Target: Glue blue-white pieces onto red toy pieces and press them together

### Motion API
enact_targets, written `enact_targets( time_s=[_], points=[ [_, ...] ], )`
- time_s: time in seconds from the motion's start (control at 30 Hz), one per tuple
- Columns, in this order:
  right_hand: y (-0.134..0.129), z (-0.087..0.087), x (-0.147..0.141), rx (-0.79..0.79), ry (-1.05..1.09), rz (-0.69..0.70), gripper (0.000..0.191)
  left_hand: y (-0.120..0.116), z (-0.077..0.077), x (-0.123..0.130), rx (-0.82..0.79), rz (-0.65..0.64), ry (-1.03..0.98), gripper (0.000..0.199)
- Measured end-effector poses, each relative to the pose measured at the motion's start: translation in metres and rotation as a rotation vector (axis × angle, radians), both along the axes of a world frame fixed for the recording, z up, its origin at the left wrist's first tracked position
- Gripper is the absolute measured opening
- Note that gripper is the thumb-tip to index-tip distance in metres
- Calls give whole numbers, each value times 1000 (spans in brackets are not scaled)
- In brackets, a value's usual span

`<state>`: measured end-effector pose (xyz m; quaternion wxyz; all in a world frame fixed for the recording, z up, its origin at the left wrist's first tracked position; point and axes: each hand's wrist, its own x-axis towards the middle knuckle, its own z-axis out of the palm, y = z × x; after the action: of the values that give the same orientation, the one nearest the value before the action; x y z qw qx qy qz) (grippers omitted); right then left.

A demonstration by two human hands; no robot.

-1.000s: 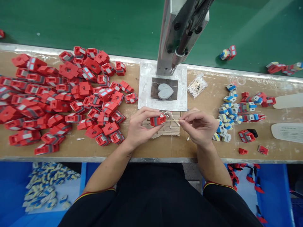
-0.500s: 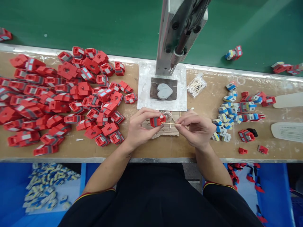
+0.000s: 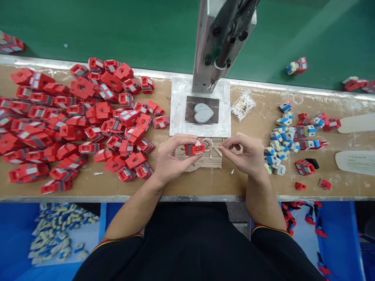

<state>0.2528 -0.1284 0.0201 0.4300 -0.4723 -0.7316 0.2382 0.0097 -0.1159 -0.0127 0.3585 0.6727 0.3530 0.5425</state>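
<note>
Between thumb and fingers, my left hand (image 3: pixel 172 156) grips a red toy vehicle part (image 3: pixel 195 148) with a grey band and a socket facing right. My right hand (image 3: pixel 244 152) pinches a thin cotton swab (image 3: pixel 215 146), which points left toward the part. Whether its tip touches the part is too small to tell. Beneath and between the hands lie a small round clear dish (image 3: pixel 208 143), partly hidden, and a torn piece of cardboard (image 3: pixel 205 163) with other swabs on it.
A metal press (image 3: pixel 202 47) rises behind a plate bearing a grey heart-shaped block (image 3: pixel 203 113). Many red parts (image 3: pixel 88 121) crowd the left. A bag of swabs (image 3: pixel 243 105) and blue-white parts (image 3: pixel 279 142) lie right. Blue bins (image 3: pixel 20 234) sit below the table edge.
The swab in my right hand has drawn back slightly to the right of the red part and now lies more level. Toy vehicles on the green surface behind have shifted right.
</note>
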Motion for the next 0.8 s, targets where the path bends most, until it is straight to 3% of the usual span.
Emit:
enact_targets(
  time_s=[0.17,0.4,0.67,0.8],
  points=[
    [5,-8,-4,-20,-143,6,12,0,-2,-1,-25,29,-4,28],
    [5,-7,-6,-43,-153,-4,13,0,0,-1,-56,76,23,27],
    [0,-6,-9,-25,122,-106,14,-1,3,0,-96,98,78,23],
    [-4,-2,-19,93,391,-169,22,-2,5,1,-117,94,106,22]
  ],
)
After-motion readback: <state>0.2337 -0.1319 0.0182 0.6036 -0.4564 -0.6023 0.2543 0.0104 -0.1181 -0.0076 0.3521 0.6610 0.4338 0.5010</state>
